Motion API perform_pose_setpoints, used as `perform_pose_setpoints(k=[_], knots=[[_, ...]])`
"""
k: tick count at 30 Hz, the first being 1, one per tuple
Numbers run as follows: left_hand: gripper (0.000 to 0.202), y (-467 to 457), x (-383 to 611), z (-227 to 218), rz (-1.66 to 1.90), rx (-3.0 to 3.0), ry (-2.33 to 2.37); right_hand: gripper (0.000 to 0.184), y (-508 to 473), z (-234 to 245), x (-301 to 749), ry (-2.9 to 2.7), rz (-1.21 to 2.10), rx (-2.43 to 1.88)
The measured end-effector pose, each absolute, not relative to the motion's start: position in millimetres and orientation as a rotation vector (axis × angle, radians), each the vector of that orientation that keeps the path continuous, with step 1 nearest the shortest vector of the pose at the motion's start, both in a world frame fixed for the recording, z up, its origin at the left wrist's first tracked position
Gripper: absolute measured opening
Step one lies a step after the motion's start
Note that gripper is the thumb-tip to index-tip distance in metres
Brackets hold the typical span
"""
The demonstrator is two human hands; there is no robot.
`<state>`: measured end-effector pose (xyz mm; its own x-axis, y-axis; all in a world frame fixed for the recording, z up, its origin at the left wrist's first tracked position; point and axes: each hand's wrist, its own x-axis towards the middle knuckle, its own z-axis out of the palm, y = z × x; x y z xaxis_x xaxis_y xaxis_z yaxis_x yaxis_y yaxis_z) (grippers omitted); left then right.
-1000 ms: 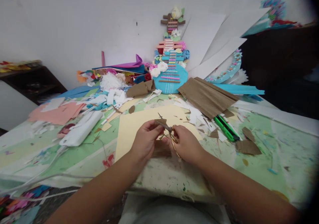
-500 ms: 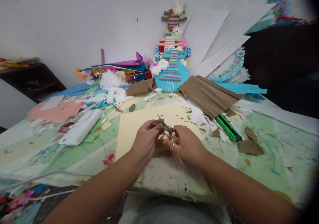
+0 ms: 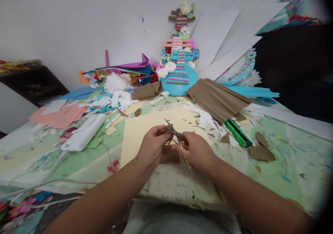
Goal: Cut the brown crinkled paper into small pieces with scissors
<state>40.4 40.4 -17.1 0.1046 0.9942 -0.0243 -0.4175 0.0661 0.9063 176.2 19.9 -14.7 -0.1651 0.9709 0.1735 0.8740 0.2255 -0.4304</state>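
Observation:
My right hand (image 3: 196, 150) is closed round the gold handles of a pair of scissors (image 3: 176, 133), whose blades point up and left and stand apart. Pinched in the fingers of my left hand (image 3: 154, 144) is a small piece of brown paper (image 3: 169, 126), set between the blades. Below both hands lies another brown paper piece (image 3: 170, 155), partly hidden by the fingers. A cream sheet (image 3: 135, 126) spreads flat under and behind the hands, with small brown snippets on its right part.
A green box cutter (image 3: 238, 132) and a large folded brown sheet (image 3: 218, 100) lie to the right. A white power strip (image 3: 84, 132) with a cord sits left. A blue paper guitar (image 3: 179, 79) leans at the wall among flowers and scraps.
The scissor blades have shifted slightly and the small brown paper has turned a little between them. Both hands stay in nearly the same place.

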Motion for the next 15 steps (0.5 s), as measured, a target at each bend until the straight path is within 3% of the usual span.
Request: perform_pose_setpoints(k=[15], knots=[[0.013,38.8,38.5,-13.1,1.244,0.851,0.741,0.031,19.0,-11.5,175.2,-2.097,0.338,-1.707]])
